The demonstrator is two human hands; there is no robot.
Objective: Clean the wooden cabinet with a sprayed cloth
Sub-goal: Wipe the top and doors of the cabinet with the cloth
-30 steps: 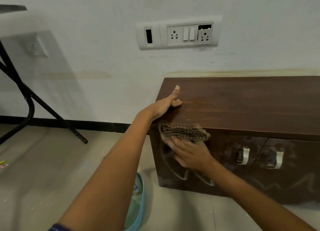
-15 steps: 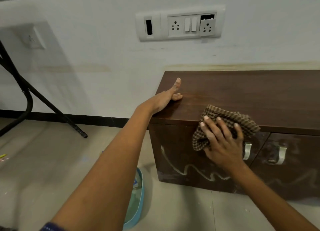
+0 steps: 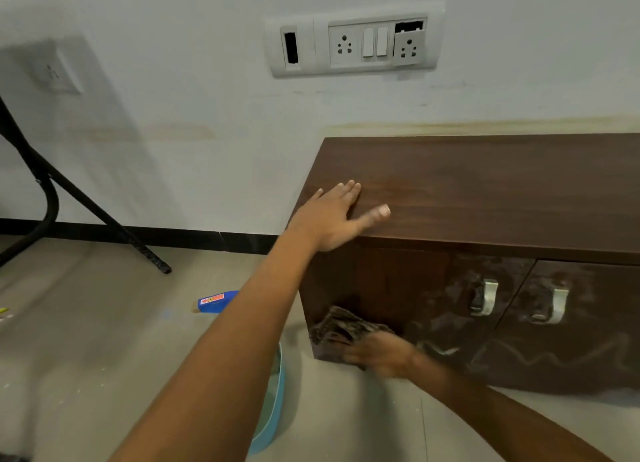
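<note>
Leftmost, the left hand [image 3: 332, 219] lies flat, fingers straight and thumb spread, on the smooth wooden cabinet [image 3: 485, 184] top. At its 5 o'clock the crumpled checked cloth [image 3: 346, 328] is pressed against the door's lower corner by the blurred right hand [image 3: 381, 354], whose finger curl is unreadable. Earlier the cloth was near the top edge.

Left hand [image 3: 332, 215] flat, fingers [image 3: 349, 189] straight, right hand [image 3: 381, 354] low, blurred

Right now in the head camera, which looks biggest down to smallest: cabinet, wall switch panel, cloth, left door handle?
1. cabinet
2. switch panel
3. cloth, partly under the right hand
4. left door handle
That is only how they look; the panel is farther away.
</note>
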